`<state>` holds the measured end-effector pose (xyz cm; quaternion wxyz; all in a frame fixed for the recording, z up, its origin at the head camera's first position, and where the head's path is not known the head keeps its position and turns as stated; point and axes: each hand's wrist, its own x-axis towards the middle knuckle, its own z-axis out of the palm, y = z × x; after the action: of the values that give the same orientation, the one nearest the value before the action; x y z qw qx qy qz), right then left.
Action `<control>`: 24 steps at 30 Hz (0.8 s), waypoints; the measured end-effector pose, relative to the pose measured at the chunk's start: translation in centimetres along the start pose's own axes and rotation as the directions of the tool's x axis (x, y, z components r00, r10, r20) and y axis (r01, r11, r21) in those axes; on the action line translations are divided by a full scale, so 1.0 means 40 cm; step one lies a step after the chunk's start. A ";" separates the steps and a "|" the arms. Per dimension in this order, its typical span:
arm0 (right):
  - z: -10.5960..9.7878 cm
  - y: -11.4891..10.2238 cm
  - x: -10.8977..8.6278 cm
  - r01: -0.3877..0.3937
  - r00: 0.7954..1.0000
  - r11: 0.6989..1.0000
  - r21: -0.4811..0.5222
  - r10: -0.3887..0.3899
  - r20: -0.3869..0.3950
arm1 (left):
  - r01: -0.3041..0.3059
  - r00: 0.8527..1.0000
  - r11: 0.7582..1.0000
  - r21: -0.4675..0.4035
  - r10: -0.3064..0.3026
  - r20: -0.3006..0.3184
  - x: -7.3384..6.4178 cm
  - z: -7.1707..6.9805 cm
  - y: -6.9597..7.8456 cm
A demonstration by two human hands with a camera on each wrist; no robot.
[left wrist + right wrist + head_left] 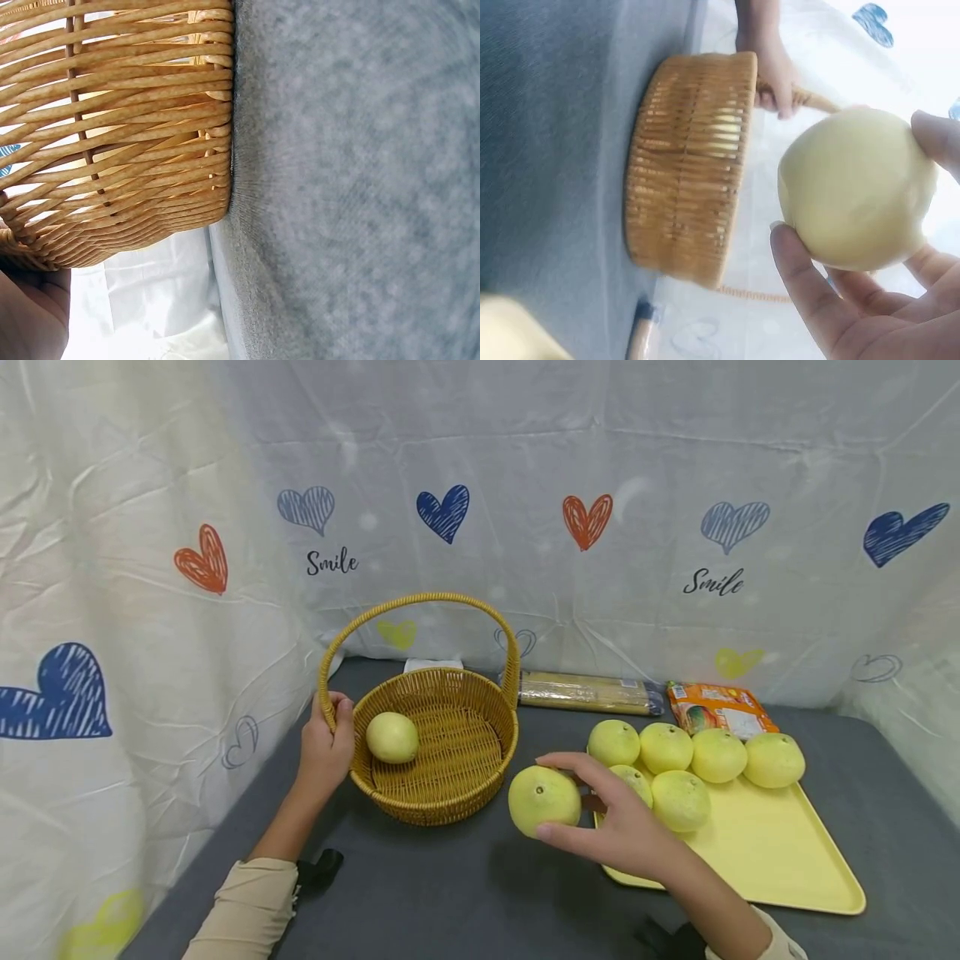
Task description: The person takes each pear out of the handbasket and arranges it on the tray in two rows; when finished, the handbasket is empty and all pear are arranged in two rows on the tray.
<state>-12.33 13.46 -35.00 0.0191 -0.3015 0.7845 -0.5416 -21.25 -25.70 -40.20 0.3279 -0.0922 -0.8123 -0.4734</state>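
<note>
A round wicker basket (450,777) with a tall arched handle stands on the dark cloth. My left hand (327,745) grips the left foot of that handle; in the left wrist view only part of the hand (34,319) shows beside the wickerwork. Inside the basket, at its left, lies one pale yellow-green melon (392,737). Between thumb and fingers my right hand (630,827) holds another melon (544,800), raised above the cloth to the right of the basket. Several similar melons (681,801) sit on a yellow tray (780,843) behind the right hand.
An orange packet (720,708) lies behind the tray. Left of it is a long clear-wrapped bundle of sticks or noodles (588,692). A white item (432,665) shows behind the basket. Curtains with printed hearts (442,514) border the back and sides of the table.
</note>
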 end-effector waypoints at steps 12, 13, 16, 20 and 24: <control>-0.065 0.011 -0.067 -0.074 0.997 0.997 -0.037 0.073 -0.041 | 0.006 1.000 1.000 -0.004 -0.006 0.003 0.001 0.000 0.001; -0.073 0.012 -0.073 -0.081 0.996 0.996 -0.048 0.079 -0.047 | 0.006 1.000 1.000 -0.007 -0.006 0.004 0.001 0.000 0.001; -0.099 0.020 -0.090 -0.089 0.994 0.992 -0.087 0.083 -0.069 | 0.006 1.000 1.000 -0.021 -0.006 0.001 0.001 -0.001 0.004; -0.137 0.028 -0.114 -0.107 0.989 0.985 -0.138 0.092 -0.114 | 0.006 1.000 1.000 -0.026 -0.006 0.000 0.002 -0.001 0.007; -0.180 0.035 -0.134 -0.145 0.980 0.974 -0.176 0.117 -0.162 | 0.007 1.000 1.000 -0.014 -0.007 -0.002 0.001 -0.001 0.005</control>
<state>-11.15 22.48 -34.83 -0.0327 -0.2078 0.8494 -0.4841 -21.16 -25.64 -40.03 0.3264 -0.0912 -0.8091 -0.4801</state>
